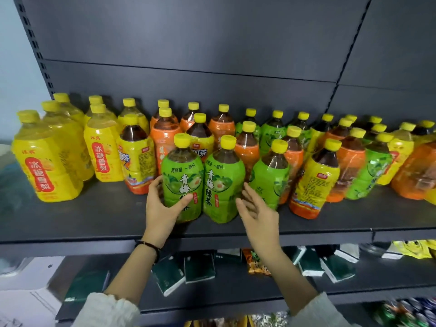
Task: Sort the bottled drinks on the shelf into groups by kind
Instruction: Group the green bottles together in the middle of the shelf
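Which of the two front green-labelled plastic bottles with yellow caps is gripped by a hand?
The left green-labelled bottle: the left hand wraps its lower half. The right green-labelled bottle has only the open right hand beside it.

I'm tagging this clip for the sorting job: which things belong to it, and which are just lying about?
Job: green-label bottles, orange-label bottles, yellow-label bottles, shelf, left hand, right hand.
Lying about: dark green packs, orange snack packet, yellow packets.
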Tool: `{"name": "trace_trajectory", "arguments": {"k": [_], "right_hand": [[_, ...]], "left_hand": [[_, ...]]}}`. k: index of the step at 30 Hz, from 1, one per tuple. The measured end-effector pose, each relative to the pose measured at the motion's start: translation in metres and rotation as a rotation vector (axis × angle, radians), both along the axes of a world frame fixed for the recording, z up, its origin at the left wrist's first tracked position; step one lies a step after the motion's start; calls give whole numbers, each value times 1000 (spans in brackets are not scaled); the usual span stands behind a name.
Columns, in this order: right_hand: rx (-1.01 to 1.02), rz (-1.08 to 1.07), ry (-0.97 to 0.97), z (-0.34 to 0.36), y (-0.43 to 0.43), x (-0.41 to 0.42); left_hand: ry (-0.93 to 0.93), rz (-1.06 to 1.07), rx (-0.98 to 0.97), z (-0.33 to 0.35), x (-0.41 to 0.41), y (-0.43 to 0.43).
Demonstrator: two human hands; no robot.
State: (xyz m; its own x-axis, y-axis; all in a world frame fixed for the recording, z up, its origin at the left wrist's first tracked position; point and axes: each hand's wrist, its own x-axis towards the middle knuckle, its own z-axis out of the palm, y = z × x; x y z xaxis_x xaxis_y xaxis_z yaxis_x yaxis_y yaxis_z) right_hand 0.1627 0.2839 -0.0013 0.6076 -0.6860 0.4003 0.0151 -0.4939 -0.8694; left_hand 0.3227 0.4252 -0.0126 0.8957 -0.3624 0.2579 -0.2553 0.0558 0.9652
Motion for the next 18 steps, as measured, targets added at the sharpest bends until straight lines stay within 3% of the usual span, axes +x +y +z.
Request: {"name": "trace_trajectory", "arguments": {"k": [5,10,12,18], "right_hand": [[27,-240,-295,-1,-35,-46],[111,-41,-9,-1,-75,-40],[140,42,10,0,-79,-30],[96,-15,-28,-3,-72,-16]], "left_hand": [[11,64,10,-5,-7,-1],[5,77,8,-2,-8,-4],[16,68,2,-3,-8,-4],[1,57,28,-5,-3,1]]}}
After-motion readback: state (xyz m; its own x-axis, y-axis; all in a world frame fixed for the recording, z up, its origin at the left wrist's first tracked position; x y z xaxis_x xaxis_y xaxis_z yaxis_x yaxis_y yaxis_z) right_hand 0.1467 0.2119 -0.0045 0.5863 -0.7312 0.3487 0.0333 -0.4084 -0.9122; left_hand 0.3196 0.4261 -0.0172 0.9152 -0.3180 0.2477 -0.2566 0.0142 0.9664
